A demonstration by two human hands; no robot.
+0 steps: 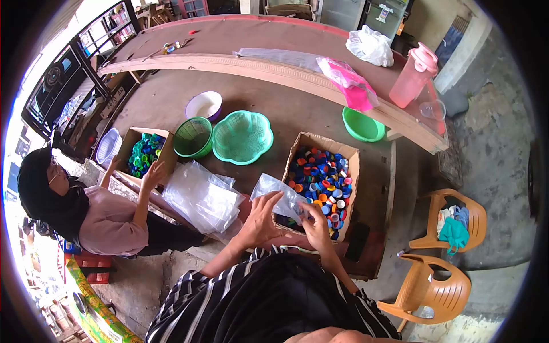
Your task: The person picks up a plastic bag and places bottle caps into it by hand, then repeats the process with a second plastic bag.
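A clear plastic bag (278,193) is stretched between my two hands, above the near left corner of a cardboard box (355,171) of mixed bottle caps (323,180). My left hand (262,220) is at the bag's left side, its fingers curved and the thumb apart from them. My right hand (314,224) pinches the bag's right edge, over the caps. To the left of my left hand, a pile of clear plastic bags (200,197) lies on the table's near edge.
A co-worker (108,214) stands at the left, both hands beside a box of green and blue caps (146,153). Green baskets (243,137) and a white bowl (203,106) sit beyond. A raised wooden beam (274,72) crosses behind; orange chairs (434,288) stand right.
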